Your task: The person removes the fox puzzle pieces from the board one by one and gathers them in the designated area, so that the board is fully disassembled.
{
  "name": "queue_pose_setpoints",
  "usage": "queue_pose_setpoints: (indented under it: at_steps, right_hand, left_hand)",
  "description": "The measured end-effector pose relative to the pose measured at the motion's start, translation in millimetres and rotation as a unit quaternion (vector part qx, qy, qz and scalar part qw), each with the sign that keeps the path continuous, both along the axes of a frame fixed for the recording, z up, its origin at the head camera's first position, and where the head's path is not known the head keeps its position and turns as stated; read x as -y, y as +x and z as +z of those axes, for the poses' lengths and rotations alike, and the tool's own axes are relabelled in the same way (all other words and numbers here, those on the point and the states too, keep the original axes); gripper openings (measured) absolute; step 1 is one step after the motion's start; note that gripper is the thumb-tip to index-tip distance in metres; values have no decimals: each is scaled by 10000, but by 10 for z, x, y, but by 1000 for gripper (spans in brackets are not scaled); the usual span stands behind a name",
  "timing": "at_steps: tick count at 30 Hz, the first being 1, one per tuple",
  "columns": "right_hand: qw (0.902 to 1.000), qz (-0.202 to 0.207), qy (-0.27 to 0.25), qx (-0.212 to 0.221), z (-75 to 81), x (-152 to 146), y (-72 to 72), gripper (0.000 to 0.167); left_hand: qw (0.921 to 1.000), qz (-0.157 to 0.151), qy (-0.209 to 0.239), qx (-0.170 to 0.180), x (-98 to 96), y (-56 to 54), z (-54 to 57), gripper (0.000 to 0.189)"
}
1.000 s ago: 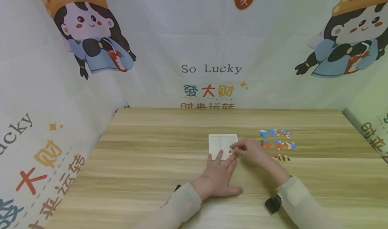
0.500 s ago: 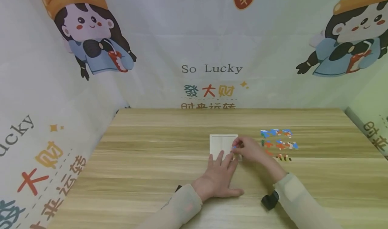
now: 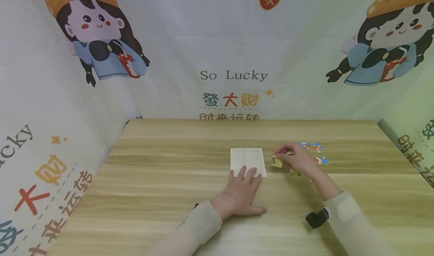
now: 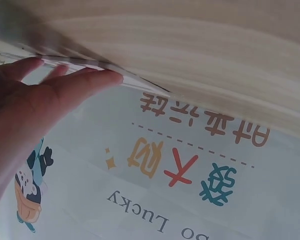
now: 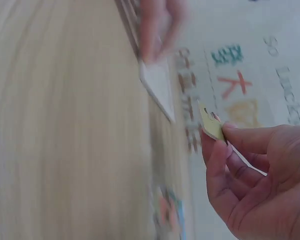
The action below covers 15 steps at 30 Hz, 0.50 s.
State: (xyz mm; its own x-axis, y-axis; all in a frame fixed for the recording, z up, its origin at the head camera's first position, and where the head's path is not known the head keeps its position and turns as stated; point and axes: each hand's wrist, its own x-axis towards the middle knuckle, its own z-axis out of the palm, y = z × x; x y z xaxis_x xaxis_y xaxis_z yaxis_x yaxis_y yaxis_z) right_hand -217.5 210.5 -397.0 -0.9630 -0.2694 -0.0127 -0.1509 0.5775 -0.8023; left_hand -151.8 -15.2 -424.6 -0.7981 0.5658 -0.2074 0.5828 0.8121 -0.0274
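Note:
My left hand (image 3: pixel 237 199) lies with its fingers spread, fingertips on the near part of a square white board (image 3: pixel 246 158). In the left wrist view, the straight fingers of the left hand (image 4: pixel 65 92) rest at the board's edge. Just right of the board, my right hand (image 3: pixel 298 161) pinches a small yellow puzzle piece (image 3: pixel 277 162) between thumb and fingers. The right wrist view shows this yellow piece (image 5: pixel 211 126) tilted up in the fingertips, with dark marks on its face. The right hand covers part of the laid-out pieces behind it.
Several blue, orange and white puzzle pieces (image 3: pixel 316 147) lie at the right on the wooden table (image 3: pixel 169 154), with another blue and white piece (image 3: pixel 322 160) nearer. A printed curtain (image 3: pixel 234 41) hangs behind the table's far edge.
My right hand has moved from the board's right edge out to the right, with the yellow piece now visible in its fingers. The left hand stays in place on the board.

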Motion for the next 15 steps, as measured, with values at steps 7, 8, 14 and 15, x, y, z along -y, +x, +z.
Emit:
queue_pose_setpoints:
  at_steps: [7, 8, 14, 15]
  right_hand:
    - [9997, -19, -167, 198, 43, -575, 84, 30]
    - [9996, -27, -162, 215, 47, -657, 103, 31]
    - [9988, -298, 27, 387, 23, -1071, 233, 36]
    - [9984, -346, 76, 434, 11, -1127, 253, 36]
  left_hand:
    - [9996, 115, 31, 239, 72, 41, 81, 91]
    - [9995, 137, 33, 278, 83, 45, 94, 90]
    - [9986, 246, 56, 468, 129, 46, 127, 90]
    - [9986, 248, 57, 471, 133, 47, 130, 90]
